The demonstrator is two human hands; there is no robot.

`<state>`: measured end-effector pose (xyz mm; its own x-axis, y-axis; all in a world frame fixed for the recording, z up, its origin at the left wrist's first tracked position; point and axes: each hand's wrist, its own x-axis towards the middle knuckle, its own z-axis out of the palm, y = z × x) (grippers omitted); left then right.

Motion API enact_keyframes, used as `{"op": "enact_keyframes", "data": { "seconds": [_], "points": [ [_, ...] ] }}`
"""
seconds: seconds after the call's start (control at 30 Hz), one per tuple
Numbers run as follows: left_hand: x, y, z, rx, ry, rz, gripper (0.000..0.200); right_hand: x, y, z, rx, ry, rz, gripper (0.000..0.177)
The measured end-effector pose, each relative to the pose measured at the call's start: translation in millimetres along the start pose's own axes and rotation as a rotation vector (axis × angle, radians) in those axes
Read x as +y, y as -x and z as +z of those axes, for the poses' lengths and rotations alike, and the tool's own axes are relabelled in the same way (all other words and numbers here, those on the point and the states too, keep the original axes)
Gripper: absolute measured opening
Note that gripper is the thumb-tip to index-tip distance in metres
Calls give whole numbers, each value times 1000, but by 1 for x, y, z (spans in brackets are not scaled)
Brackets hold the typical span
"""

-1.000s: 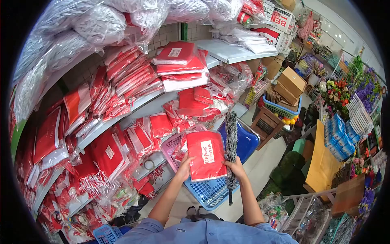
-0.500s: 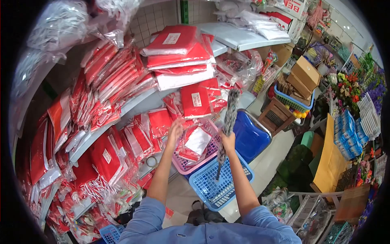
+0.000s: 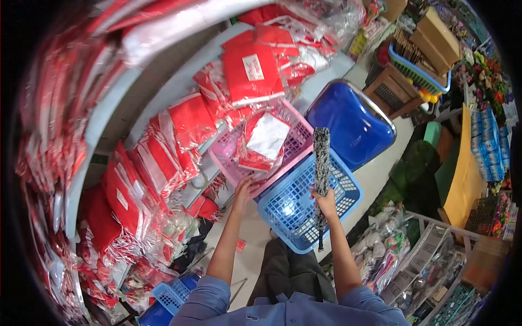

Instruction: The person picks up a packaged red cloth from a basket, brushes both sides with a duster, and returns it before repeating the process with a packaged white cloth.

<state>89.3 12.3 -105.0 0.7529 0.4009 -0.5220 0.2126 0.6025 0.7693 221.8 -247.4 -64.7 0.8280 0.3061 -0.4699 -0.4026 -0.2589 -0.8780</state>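
My right hand (image 3: 325, 204) is closed around a long black-and-white mottled duster (image 3: 322, 168), held upright over the blue plastic basket (image 3: 288, 209). My left hand (image 3: 246, 191) is at the near rim of the pink basket (image 3: 231, 173), fingers apart, with nothing held. In the pink basket lies a clear packet of red cloth with a white sheet (image 3: 268, 136) on top. The blue basket stands just in front of my legs, against the pink one, and shows no contents.
Shelves (image 3: 163, 103) at the left carry many plastic-wrapped red packets (image 3: 251, 70). A blue padded stool (image 3: 353, 122) stands beyond the blue basket. At the right are artificial flowers (image 3: 492, 81), a yellow board (image 3: 457, 174) and wrapped goods.
The view has tilted down and closer to the baskets. My left hand has moved from above the red packets down to the pink basket's near rim. The duster stands more upright.
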Motion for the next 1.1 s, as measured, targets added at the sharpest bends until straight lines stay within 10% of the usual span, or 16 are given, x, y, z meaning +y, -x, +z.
{"op": "enact_keyframes", "data": {
  "seconds": [0.47,0.57,0.97,1.1],
  "points": [
    [-75,-202,-17,500,-434,-175,32,69,-37,4,-56,-23,200,30],
    [-104,-233,-27,744,-752,201,22,70,-40,2,-76,-27,238,31],
    [-79,-73,21,-277,534,101,15,30,-37,17,-200,-209,336,48],
    [-75,7,33,-153,760,26,21,20,-25,35,-215,-538,450,63]
  ]
}}
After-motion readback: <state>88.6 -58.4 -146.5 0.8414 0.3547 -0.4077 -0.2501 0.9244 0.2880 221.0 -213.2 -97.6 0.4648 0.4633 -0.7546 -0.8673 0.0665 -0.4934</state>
